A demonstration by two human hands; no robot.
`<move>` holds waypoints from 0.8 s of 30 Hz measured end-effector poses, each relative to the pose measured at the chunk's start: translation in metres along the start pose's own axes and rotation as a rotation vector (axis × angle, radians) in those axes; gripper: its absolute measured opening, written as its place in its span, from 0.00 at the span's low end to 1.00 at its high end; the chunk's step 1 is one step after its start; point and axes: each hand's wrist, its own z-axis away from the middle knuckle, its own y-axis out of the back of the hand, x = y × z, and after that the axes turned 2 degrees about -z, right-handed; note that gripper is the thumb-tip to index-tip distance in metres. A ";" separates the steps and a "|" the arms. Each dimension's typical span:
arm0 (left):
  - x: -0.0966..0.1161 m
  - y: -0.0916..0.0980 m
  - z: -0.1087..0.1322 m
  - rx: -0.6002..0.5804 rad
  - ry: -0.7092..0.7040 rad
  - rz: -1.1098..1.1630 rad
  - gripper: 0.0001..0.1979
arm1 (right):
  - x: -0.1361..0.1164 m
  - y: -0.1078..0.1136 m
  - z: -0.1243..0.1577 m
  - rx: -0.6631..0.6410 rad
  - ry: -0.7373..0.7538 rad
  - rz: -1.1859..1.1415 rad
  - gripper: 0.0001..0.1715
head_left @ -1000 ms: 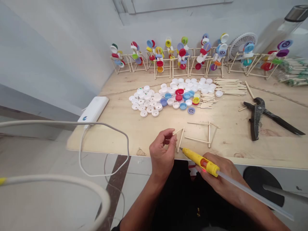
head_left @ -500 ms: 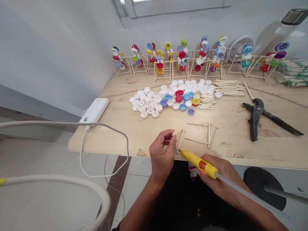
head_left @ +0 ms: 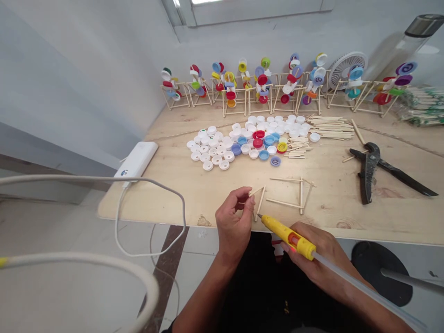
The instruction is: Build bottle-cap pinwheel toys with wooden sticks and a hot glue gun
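Near the table's front edge my left hand (head_left: 235, 217) pinches a small frame of wooden sticks (head_left: 261, 202); its fingers hide part of it. My right hand (head_left: 317, 247) is wrapped round a yellow glue gun (head_left: 287, 235), with a long clear glue stick (head_left: 357, 278) coming out of its back end. The gun's nozzle points left and is close to the lower corner of the stick frame; I cannot tell whether they touch. Just right of that frame lies another stick frame (head_left: 301, 196), with one side open, flat on the table.
Bottle caps (head_left: 217, 159) spread across the middle, beside piles of long sticks (head_left: 331, 127) and short sticks (head_left: 298, 147). Black cutters (head_left: 370, 169) lie on the right. Cap-wheel models (head_left: 262, 90) line the back wall. A white power bank (head_left: 137, 159) with a cable sits at the left.
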 end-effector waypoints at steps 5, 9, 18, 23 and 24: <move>0.000 0.000 -0.001 0.002 -0.011 -0.006 0.09 | -0.001 -0.001 -0.001 -0.029 -0.009 0.014 0.12; 0.000 0.000 -0.001 0.002 -0.004 -0.013 0.09 | 0.004 -0.003 -0.003 0.011 -0.005 0.020 0.13; -0.002 0.000 0.000 0.008 -0.003 -0.011 0.10 | 0.000 0.003 0.000 0.066 -0.090 -0.121 0.13; -0.001 0.001 -0.001 0.010 0.004 0.000 0.09 | 0.001 0.002 0.000 -0.031 -0.121 -0.155 0.13; -0.001 0.002 -0.001 0.008 0.008 0.003 0.09 | 0.001 0.002 0.000 -0.044 -0.110 -0.144 0.13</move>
